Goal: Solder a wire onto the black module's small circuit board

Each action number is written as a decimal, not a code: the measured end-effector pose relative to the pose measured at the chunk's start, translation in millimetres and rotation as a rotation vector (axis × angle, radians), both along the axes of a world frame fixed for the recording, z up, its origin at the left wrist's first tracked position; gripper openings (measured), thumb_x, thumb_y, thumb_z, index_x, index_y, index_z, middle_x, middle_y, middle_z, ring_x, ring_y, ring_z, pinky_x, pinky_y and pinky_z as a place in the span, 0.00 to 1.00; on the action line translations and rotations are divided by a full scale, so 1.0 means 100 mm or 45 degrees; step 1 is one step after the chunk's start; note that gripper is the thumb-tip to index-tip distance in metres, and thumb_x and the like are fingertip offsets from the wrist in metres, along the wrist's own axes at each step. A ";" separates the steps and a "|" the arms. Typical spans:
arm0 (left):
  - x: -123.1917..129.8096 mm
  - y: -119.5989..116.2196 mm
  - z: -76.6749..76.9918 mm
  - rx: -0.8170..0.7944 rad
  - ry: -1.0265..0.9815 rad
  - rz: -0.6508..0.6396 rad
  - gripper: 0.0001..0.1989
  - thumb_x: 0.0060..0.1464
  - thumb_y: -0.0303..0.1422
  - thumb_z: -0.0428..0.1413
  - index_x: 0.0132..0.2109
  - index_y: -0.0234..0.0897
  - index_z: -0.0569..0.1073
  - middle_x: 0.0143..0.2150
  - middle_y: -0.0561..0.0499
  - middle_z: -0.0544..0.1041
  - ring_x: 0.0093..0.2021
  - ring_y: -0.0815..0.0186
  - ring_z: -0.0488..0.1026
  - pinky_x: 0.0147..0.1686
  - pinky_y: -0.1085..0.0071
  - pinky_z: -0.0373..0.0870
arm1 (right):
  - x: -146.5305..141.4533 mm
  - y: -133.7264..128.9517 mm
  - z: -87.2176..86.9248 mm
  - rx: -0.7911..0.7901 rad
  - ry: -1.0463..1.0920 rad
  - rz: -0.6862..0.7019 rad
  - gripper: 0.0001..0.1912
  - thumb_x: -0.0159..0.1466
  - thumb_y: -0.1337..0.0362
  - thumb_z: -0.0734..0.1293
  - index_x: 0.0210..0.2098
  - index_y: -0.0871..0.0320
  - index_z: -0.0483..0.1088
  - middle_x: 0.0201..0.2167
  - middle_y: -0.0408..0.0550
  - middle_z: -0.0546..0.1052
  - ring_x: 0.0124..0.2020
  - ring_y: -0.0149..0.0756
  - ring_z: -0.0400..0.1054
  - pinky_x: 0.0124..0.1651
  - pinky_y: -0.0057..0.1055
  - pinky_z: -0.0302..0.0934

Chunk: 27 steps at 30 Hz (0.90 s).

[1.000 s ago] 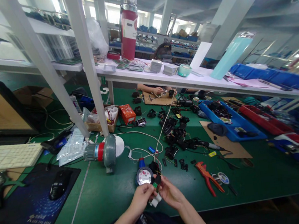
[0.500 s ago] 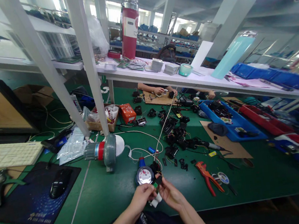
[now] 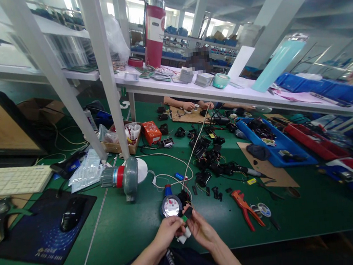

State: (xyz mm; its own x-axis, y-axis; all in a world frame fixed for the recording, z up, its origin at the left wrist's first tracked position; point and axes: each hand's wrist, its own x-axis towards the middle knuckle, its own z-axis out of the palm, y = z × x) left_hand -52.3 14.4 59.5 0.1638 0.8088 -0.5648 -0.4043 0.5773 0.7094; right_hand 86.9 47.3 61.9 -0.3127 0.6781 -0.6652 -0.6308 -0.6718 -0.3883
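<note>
Near the table's front edge, my left hand [image 3: 170, 231] pinches a small green piece [image 3: 184, 219]. My right hand [image 3: 200, 227] has its fingers closed on a small black part [image 3: 188, 212] that meets the green piece. Just beyond my hands sits a round meter [image 3: 171, 206] with a clear face and a blue fitting at its top. Dark wired parts [image 3: 184, 197] lie at the meter's right side. A white piece [image 3: 183, 236] shows under my hands, partly hidden by them.
A grey blower with a red band [image 3: 120, 178] stands left of the meter. Orange-red pliers [image 3: 247, 210] and a solder spool [image 3: 264, 210] lie to the right. Black parts [image 3: 209, 156] and a blue tray [image 3: 273, 147] are farther back. Another person's hands [image 3: 189, 105] are across the table.
The view has shifted slightly. My hands keep nearly the same places, and the black part shows a little more of its flat side. The other person's hand across the table has moved right.
</note>
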 end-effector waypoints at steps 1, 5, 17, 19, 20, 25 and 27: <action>0.00 0.00 0.00 -0.003 -0.003 -0.001 0.25 0.30 0.50 0.62 0.27 0.31 0.70 0.21 0.51 0.71 0.23 0.70 0.66 0.30 0.71 0.60 | 0.00 0.00 0.00 -0.001 0.007 0.000 0.19 0.44 0.69 0.76 0.36 0.61 0.75 0.37 0.48 0.79 0.36 0.30 0.73 0.39 0.22 0.68; 0.00 -0.01 0.00 -0.004 -0.016 -0.007 0.24 0.30 0.49 0.61 0.26 0.31 0.70 0.21 0.50 0.71 0.23 0.70 0.66 0.30 0.71 0.61 | 0.01 -0.01 0.01 0.021 0.010 0.035 0.19 0.44 0.68 0.76 0.37 0.60 0.75 0.36 0.47 0.79 0.35 0.29 0.73 0.38 0.22 0.67; 0.00 0.00 -0.02 -0.017 0.051 0.009 0.23 0.30 0.49 0.61 0.25 0.32 0.70 0.20 0.51 0.72 0.22 0.69 0.66 0.29 0.71 0.62 | -0.07 -0.02 0.05 0.006 -0.093 -0.038 0.21 0.39 0.66 0.78 0.33 0.62 0.75 0.33 0.48 0.79 0.33 0.28 0.73 0.36 0.20 0.66; 0.00 0.01 -0.03 -0.015 0.061 0.015 0.22 0.30 0.49 0.61 0.25 0.32 0.70 0.20 0.51 0.72 0.22 0.69 0.66 0.29 0.71 0.62 | -0.07 -0.02 0.04 0.014 -0.101 -0.036 0.21 0.38 0.66 0.78 0.33 0.61 0.75 0.33 0.48 0.79 0.33 0.28 0.73 0.36 0.20 0.66; 0.00 0.01 -0.03 -0.012 0.061 0.018 0.22 0.30 0.48 0.60 0.25 0.32 0.70 0.20 0.51 0.72 0.22 0.69 0.66 0.29 0.71 0.62 | -0.07 -0.01 0.03 0.019 -0.104 -0.035 0.21 0.39 0.66 0.78 0.33 0.60 0.75 0.33 0.48 0.79 0.33 0.28 0.73 0.36 0.20 0.67; 0.01 -0.01 -0.06 -0.004 0.033 0.022 0.21 0.30 0.47 0.61 0.24 0.32 0.70 0.20 0.50 0.72 0.22 0.69 0.66 0.28 0.72 0.60 | -0.03 0.00 0.00 0.076 -0.173 0.013 0.21 0.39 0.66 0.78 0.34 0.61 0.75 0.33 0.49 0.79 0.33 0.30 0.73 0.35 0.23 0.67; 0.01 -0.01 -0.06 -0.008 0.018 0.024 0.22 0.29 0.48 0.62 0.24 0.32 0.70 0.20 0.51 0.72 0.22 0.69 0.66 0.28 0.71 0.61 | -0.03 0.01 0.01 0.102 -0.193 0.051 0.21 0.39 0.66 0.78 0.34 0.62 0.75 0.33 0.50 0.79 0.33 0.32 0.73 0.36 0.24 0.67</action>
